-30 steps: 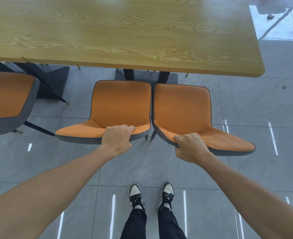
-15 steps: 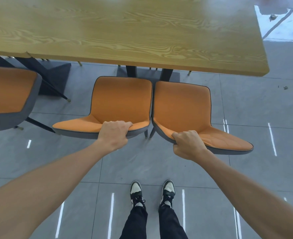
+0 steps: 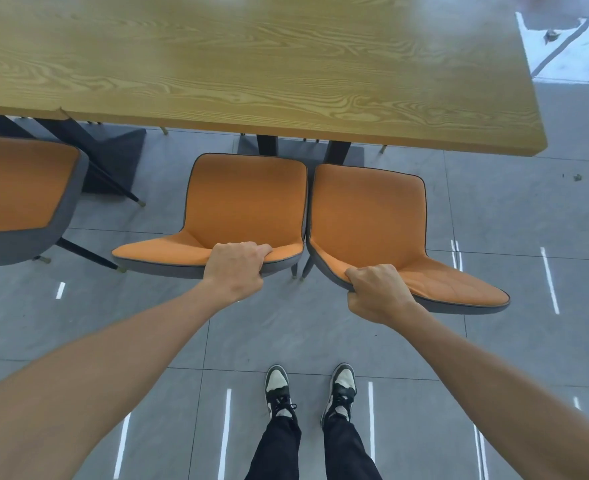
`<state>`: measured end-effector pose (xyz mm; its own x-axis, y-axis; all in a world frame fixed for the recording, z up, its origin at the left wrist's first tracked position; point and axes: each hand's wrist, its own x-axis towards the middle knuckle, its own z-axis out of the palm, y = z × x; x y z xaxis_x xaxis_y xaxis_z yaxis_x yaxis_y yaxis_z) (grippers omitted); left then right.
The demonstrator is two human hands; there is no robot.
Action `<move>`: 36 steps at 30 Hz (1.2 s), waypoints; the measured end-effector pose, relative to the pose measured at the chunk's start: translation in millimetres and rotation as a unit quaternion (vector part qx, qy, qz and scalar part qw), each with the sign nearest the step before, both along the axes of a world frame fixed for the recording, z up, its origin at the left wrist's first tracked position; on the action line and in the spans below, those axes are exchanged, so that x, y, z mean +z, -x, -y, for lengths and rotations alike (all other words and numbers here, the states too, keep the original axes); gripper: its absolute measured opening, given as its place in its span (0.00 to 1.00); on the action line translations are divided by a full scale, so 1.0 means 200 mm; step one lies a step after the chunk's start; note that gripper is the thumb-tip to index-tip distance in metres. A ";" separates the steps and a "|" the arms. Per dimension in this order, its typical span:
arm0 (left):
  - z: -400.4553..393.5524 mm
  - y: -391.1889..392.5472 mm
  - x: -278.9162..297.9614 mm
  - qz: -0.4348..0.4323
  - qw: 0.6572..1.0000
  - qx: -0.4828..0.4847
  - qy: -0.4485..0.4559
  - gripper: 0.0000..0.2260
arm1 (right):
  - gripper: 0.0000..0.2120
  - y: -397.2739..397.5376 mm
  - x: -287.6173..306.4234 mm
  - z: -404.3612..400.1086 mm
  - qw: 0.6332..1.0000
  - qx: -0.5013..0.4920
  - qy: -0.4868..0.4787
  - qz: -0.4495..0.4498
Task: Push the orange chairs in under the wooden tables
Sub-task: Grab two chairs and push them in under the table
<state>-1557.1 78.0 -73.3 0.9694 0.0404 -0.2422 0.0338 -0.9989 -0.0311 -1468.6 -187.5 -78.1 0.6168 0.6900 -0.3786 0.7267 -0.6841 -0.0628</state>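
left hand (image 3: 236, 266): fingers curled over the top edge of the left chair (image 3: 244, 206) backrest, gripping it
right hand (image 3: 378, 292): same grip, wrapped round the top edge of the right chair (image 3: 369, 220) backrest, at its left corner
chairs: side by side, backrests near, seats pointing far toward the wooden table (image 3: 251, 64); inner edges touching or nearly so
key relation: table edge lies straight ahead, far of both hands; seat fronts sit just short of that edge, not yet under it
push axis: near-to-far, along each seat's length
skew: right chair angled a bit, backrest swung right
nearer hand: right sits nearer the person
third chair (image 3: 19, 192): far left, ungripped
feet (image 3: 310, 386): centred behind the gap
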 end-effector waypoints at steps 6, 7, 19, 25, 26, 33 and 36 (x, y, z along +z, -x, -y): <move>-0.02 0.03 0.00 -0.010 1.000 0.010 -0.005 0.16 | 0.05 0.02 0.00 0.01 1.000 -0.001 -0.025 -0.001; -0.02 0.02 -0.01 -0.012 1.000 0.009 -0.007 0.16 | 0.07 0.02 0.00 0.00 0.999 0.000 -0.034 0.000; -0.05 0.01 -0.01 0.004 1.000 -0.001 0.003 0.15 | 0.03 -0.09 0.04 -0.04 1.000 0.015 -0.017 0.015; -0.06 0.04 -0.02 0.001 1.000 0.006 0.002 0.17 | 0.05 0.03 0.00 -0.01 0.999 0.011 -0.042 0.007; -0.06 0.03 -0.02 -0.002 1.000 0.004 0.002 0.16 | 0.05 0.02 0.00 -0.01 0.999 0.010 -0.049 0.009; -0.06 0.02 -0.01 -0.014 1.000 0.004 0.010 0.15 | 0.11 0.03 0.00 0.00 0.997 0.005 -0.077 0.020; -0.07 0.01 -0.02 -0.015 1.000 0.010 0.012 0.15 | 0.12 0.03 -0.02 -0.02 0.997 -0.001 -0.065 0.045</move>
<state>-1559.3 91.0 -77.3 0.9608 0.0530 -0.2720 0.0525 -0.9986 -0.0092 -1473.8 -183.9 -81.3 0.6461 0.7279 -0.2295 0.7314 -0.6764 -0.0862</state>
